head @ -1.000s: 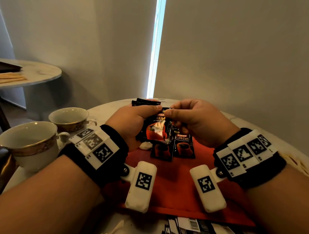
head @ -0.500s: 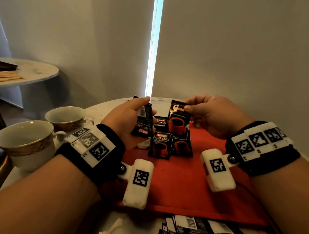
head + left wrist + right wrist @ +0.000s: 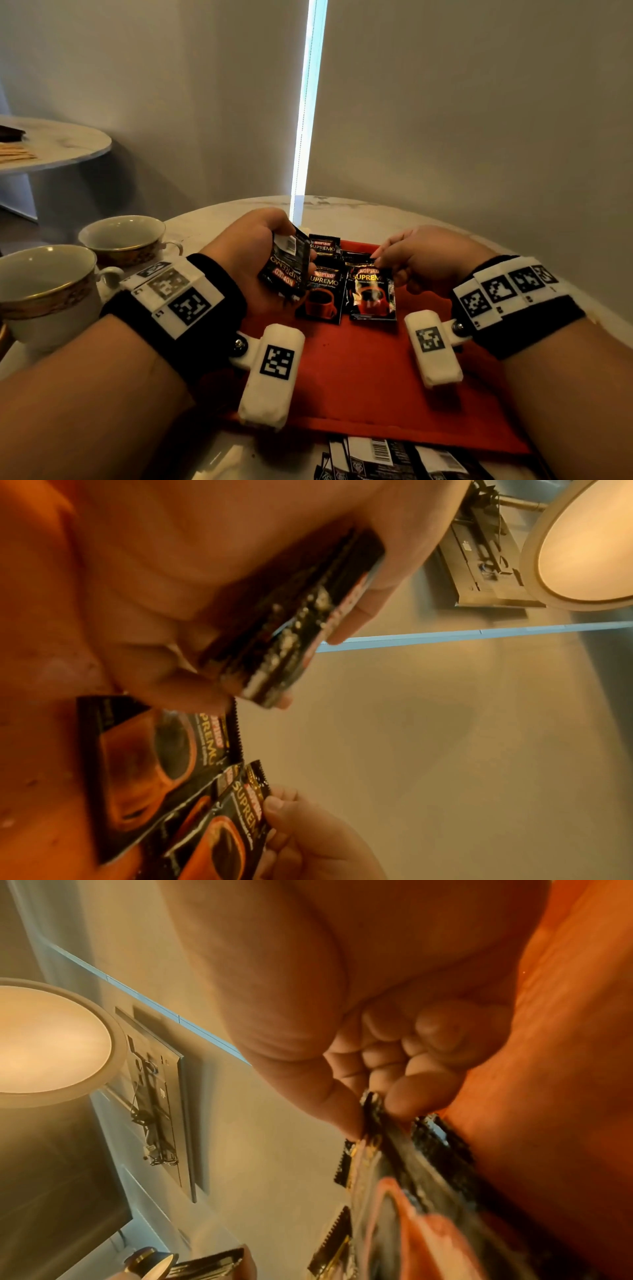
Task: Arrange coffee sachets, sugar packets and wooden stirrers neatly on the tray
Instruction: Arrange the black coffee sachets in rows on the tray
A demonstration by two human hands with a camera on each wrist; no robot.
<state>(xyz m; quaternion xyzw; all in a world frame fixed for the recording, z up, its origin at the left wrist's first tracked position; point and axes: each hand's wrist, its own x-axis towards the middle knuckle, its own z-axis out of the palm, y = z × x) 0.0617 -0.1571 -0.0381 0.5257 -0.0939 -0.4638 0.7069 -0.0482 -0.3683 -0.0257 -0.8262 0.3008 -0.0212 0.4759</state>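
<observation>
A stack of sachets (image 3: 286,265) is being gripped by the left hand (image 3: 255,253); one sachet (image 3: 371,291) is being pinched at its top edge by the right hand (image 3: 421,260); two more sachets (image 3: 322,291) are lying between the hands.

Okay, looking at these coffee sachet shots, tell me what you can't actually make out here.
- How many sachets the left hand grips: in the head and left wrist views the stack overlaps itself and is blurred.
- Packets at the near table edge: cut off by the head view's bottom edge.
- Items on the far side table: too small.
- Sachet pinched by the right hand: its print is blurred in the right wrist view.
</observation>
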